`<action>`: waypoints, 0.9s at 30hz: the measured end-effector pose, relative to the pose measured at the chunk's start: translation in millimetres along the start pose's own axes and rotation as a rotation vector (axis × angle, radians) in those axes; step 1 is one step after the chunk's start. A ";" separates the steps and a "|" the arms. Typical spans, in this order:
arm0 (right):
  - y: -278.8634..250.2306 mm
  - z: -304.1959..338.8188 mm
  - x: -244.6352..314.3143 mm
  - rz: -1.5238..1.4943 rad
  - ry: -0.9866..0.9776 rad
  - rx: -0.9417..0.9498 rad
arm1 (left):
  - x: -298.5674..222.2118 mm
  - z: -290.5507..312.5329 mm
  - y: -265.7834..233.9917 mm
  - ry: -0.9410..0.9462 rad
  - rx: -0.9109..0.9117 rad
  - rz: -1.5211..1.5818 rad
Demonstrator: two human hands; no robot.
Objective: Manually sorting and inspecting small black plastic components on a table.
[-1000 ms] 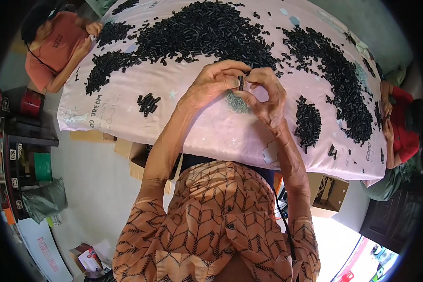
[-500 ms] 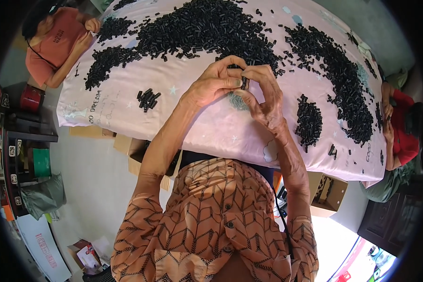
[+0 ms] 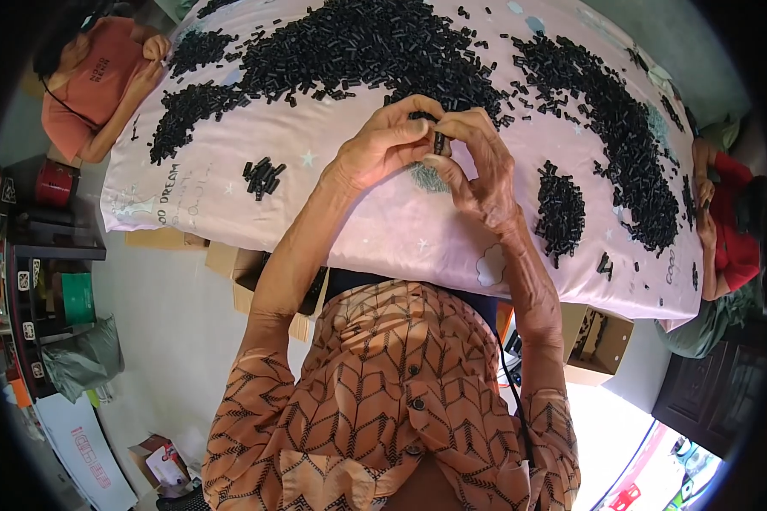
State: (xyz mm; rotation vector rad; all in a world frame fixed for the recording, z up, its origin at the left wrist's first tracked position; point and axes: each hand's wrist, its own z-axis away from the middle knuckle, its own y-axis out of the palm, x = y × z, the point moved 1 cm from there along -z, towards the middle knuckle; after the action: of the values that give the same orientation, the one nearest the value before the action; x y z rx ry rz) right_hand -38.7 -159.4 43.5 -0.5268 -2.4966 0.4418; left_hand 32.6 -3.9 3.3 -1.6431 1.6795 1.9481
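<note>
Both hands meet above the near middle of the pink cloth. My right hand (image 3: 483, 169) pinches a small black cylindrical piece (image 3: 439, 143) upright between thumb and fingers. Close beside it, my left hand (image 3: 382, 145) is curled, its thumb tip against the held piece's side. More dark material shows under the left fingers, too covered to tell how many pieces it is. Beyond the hands spreads a large heap of similar black pieces (image 3: 349, 51). A small cluster of pieces (image 3: 264, 177) lies left of my left forearm, and an oval pile (image 3: 561, 211) lies right of my right hand.
The pink patterned cloth (image 3: 375, 243) covers the table. A long band of black pieces (image 3: 631, 170) runs down its right side. One person in an orange shirt (image 3: 102, 81) works at the left, another in red (image 3: 733, 226) at the right. Cardboard boxes (image 3: 601, 345) stand below the table edge.
My hands stay together at nearly the same spot, with the left thumb shifted slightly along the held piece. The whole view has tilted a little.
</note>
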 end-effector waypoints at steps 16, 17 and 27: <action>1.3 1.2 -0.8 0.008 -0.027 -0.046 | -3.2 -2.2 11.4 -0.008 0.029 0.042; 1.2 0.7 -0.8 0.020 -0.038 -0.053 | -3.3 -2.0 10.7 -0.009 0.031 0.042; 4.6 2.0 -6.0 0.067 -0.009 0.030 | -12.7 1.9 14.0 0.021 -0.146 -0.229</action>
State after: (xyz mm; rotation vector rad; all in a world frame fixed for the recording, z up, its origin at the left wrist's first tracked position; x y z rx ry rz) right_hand -33.9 -158.5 37.4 -0.5998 -2.4828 0.5080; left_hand 27.6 -1.1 21.4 -1.8192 1.3139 1.9870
